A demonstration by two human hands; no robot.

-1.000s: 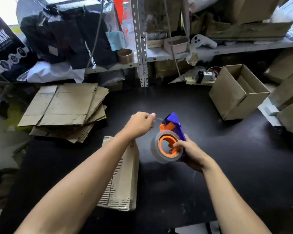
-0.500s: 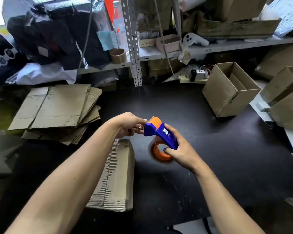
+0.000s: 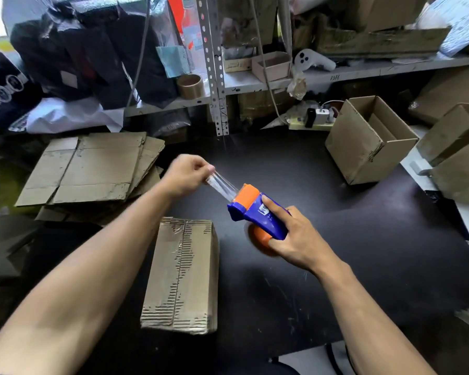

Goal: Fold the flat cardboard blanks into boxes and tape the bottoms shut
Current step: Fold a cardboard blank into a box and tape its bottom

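The folded box lies on the black table, bottom side up, directly in front of the person. Its centre seam shows some clear tape already, and the paper skin is torn along it, so the ribs of the cardboard are bare.

Just to the right of the box and a little above it, the right hand grips the blue and orange tape dispenser, fingers closed around the handle. Beyond the far end of the box, the left hand pinches the free end of the clear tape strip between thumb and fingers, and the strip is stretched tight between this hand and the mouth of the dispenser.

I think several things can go wrong from here. The strip is thin and nearly invisible; if the left hand lets it go slack, it can twist and stick to itself or to the fingers. If it lands beside the seam and not on it, the flaps are not held. The torn surface is also a weak ground for glue, so the tape may lift off unless it is pressed down firmly. Nothing holds the box now, so it may slide when the tape is dragged over it.

The stack of flat blanks waits to the left of the box, farther back. One open finished box stands far to the right of it.
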